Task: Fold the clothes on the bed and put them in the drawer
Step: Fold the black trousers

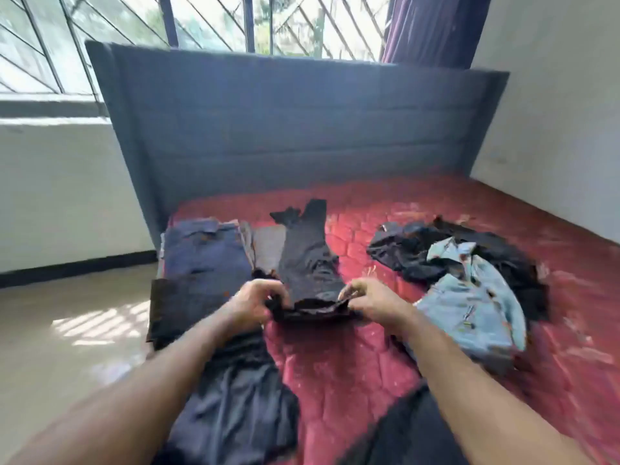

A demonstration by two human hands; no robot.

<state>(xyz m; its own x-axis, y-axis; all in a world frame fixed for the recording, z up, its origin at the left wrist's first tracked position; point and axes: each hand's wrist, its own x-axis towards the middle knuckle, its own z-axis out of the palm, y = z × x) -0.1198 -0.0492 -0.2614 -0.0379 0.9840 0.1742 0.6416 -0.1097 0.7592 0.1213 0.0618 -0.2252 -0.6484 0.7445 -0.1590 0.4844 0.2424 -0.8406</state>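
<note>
A pair of dark grey trousers [307,263] lies lengthwise on the red quilted mattress [352,357], legs pointing toward the headboard. My left hand [256,302] grips the near end of the trousers at its left corner. At the right corner, my right hand [372,302] pinches the same edge. Folded dark blue jeans [201,263] lie to the left, with a grey folded piece [265,243] beside them. A loose heap on the right holds a light blue denim jacket [476,297] and black clothes [409,250]. No drawer is in view.
A dark blue garment [235,397] lies under my left forearm at the mattress's left edge, and dark cloth [412,427] sits at the bottom. The grey padded headboard [295,129] stands behind. Tiled floor [67,330] lies left; a white wall [553,129] bounds the right.
</note>
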